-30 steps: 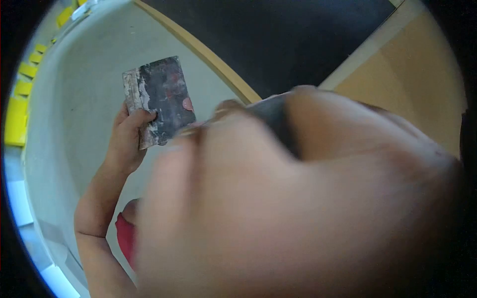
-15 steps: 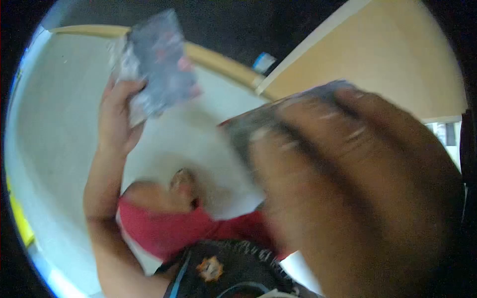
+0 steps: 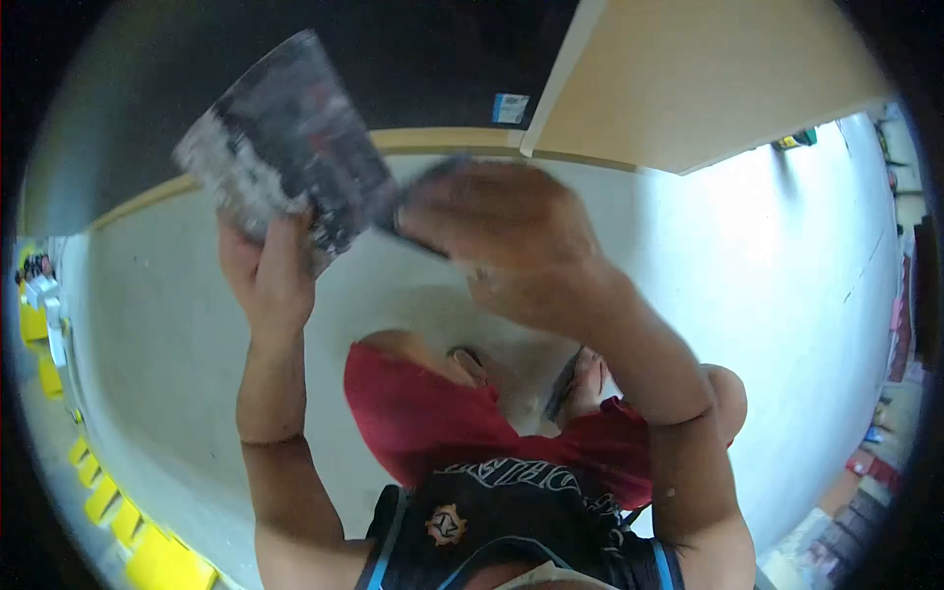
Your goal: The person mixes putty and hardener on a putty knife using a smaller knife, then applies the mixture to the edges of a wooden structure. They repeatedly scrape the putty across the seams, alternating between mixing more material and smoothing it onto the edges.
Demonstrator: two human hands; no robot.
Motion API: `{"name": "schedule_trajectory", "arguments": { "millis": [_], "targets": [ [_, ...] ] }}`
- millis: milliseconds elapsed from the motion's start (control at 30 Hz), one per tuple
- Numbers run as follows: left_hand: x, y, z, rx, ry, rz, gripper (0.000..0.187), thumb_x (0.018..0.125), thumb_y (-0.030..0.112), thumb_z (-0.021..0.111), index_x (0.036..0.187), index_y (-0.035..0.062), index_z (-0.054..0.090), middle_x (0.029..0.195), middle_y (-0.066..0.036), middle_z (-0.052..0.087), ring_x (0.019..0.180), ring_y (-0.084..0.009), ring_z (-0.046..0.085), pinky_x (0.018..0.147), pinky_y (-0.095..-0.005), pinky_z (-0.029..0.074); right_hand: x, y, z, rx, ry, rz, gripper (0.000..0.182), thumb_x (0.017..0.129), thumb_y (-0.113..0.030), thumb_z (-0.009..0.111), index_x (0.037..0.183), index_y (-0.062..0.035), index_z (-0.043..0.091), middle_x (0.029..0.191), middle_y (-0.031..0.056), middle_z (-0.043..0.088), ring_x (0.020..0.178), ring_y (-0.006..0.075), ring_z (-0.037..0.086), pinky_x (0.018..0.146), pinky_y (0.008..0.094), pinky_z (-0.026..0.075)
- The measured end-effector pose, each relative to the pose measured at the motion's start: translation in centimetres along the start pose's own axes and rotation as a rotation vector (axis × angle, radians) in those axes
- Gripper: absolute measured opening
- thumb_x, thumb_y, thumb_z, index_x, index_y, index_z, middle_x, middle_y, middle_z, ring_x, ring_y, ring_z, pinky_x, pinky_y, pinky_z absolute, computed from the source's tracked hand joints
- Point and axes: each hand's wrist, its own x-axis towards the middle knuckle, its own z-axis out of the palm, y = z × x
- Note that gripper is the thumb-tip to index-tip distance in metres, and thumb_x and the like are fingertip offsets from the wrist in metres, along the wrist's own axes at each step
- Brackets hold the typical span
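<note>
In the head view my left hand (image 3: 267,261) grips the lower edge of a wide, flat grey scraper plate (image 3: 305,123), its thumb on the face. Whitish paste is smeared along the plate's left side, with faint reddish marks on the right. My right hand (image 3: 516,221) is closed around a second flat dark scraper plate (image 3: 418,239), mostly hidden behind the fingers and blurred. The end of this second plate meets the right edge of the first one in this view.
Ahead stands a dark panel (image 3: 433,69) with a light wooden edge and a small blue-white label (image 3: 510,108). A tan board (image 3: 708,79) joins it at the right. Pale floor (image 3: 147,344) lies below; yellow objects (image 3: 162,560) line the far left.
My right hand has swung from close before the camera over to the left, bringing its plate against the other one. The view has shifted, showing more floor and both feet.
</note>
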Motion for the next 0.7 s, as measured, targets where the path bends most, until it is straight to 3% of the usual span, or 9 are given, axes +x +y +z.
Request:
{"name": "schedule_trajectory", "arguments": {
  "millis": [33,67,100,167,300,433,533,600,700],
  "targets": [
    [0.4,-1.8,0.9,-0.039,0.155,0.018,0.044,0.077,-0.001,0.055,0.119,0.0008,0.044,0.107,-0.009,0.055,0.097,-0.0185,0.055,0.084,-0.0312,0.045,-1.5,2.3,1.9,0.114,-0.041,0.009,0.032,0.066,0.001,0.061,0.096,-0.0061,0.066,0.098,0.0102,0.065,0.092,0.0276,0.061,0.082,0.0364,0.048],
    [0.1,7.9,-4.3,-0.087,0.306,0.020,0.039,0.077,-0.002,0.053,0.115,0.0008,0.046,0.104,-0.008,0.056,0.093,-0.0176,0.056,0.083,-0.0306,0.045,1.5,-6.1,-2.3,0.226,-0.093,0.030,0.033,0.066,-0.001,0.062,0.098,-0.0064,0.066,0.098,0.0104,0.065,0.095,0.0278,0.060,0.085,0.0376,0.047],
    [0.3,7.6,-4.4,-0.080,0.298,0.019,0.039,0.077,-0.002,0.053,0.115,0.0008,0.046,0.104,-0.008,0.056,0.093,-0.0176,0.056,0.083,-0.0306,0.045,0.7,-5.2,-1.4,0.230,-0.086,0.036,0.033,0.066,-0.001,0.062,0.098,-0.0064,0.066,0.098,0.0104,0.065,0.095,0.0278,0.060,0.085,0.0376,0.047],
    [1.2,5.0,-4.3,-0.248,0.392,-0.215,0.040,0.078,0.000,0.050,0.117,0.0017,0.044,0.101,-0.009,0.055,0.093,-0.0197,0.056,0.080,-0.0328,0.046,0.2,-0.7,2.5,0.805,0.322,0.390,0.036,0.066,0.001,0.062,0.101,-0.0030,0.064,0.102,0.0134,0.064,0.101,0.0292,0.059,0.091,0.0382,0.045],
    [3.4,2.3,0.0,-0.278,0.226,-0.184,0.041,0.078,0.001,0.047,0.119,0.0029,0.042,0.100,-0.009,0.054,0.092,-0.0213,0.056,0.078,-0.0357,0.048,4.5,2.1,4.1,0.519,0.414,-0.161,0.040,0.065,0.013,0.053,0.103,0.0026,0.062,0.109,0.0187,0.061,0.104,0.0312,0.059,0.092,0.0346,0.044],
    [1.3,6.5,2.7,-0.379,0.251,-0.086,0.045,0.077,-0.001,0.048,0.121,0.0043,0.039,0.107,-0.009,0.053,0.096,-0.0211,0.056,0.081,-0.0360,0.049,3.8,4.2,3.3,0.468,0.307,-0.176,0.039,0.067,0.014,0.049,0.103,0.0016,0.061,0.108,0.0147,0.062,0.104,0.0292,0.059,0.091,0.0318,0.045],
    [1.5,8.4,4.2,-0.286,0.307,0.120,0.049,0.077,-0.001,0.051,0.124,0.0071,0.038,0.112,-0.009,0.051,0.100,-0.0214,0.053,0.083,-0.0359,0.048,2.9,5.0,3.8,0.615,0.235,0.035,0.035,0.072,0.014,0.047,0.102,0.0020,0.060,0.101,0.0147,0.064,0.096,0.0258,0.063,0.084,0.0334,0.050],
    [1.8,8.4,4.8,-0.161,0.352,0.262,0.055,0.078,0.000,0.057,0.128,0.0119,0.038,0.118,-0.009,0.047,0.107,-0.0223,0.049,0.086,-0.0359,0.046,2.7,6.0,2.9,1.615,0.331,0.595,0.028,0.074,0.010,0.051,0.100,0.0031,0.058,0.091,0.0137,0.064,0.082,0.0213,0.065,0.075,0.0336,0.054],
    [1.8,7.5,5.3,-0.077,0.341,0.314,0.053,0.081,0.001,0.055,0.129,0.0124,0.036,0.120,-0.007,0.046,0.109,-0.0217,0.048,0.088,-0.0367,0.045,2.2,5.1,1.2,1.889,0.360,0.638,0.027,0.070,0.009,0.057,0.097,0.0036,0.056,0.085,0.0113,0.063,0.070,0.0179,0.065,0.065,0.0316,0.056]
  ]
}}
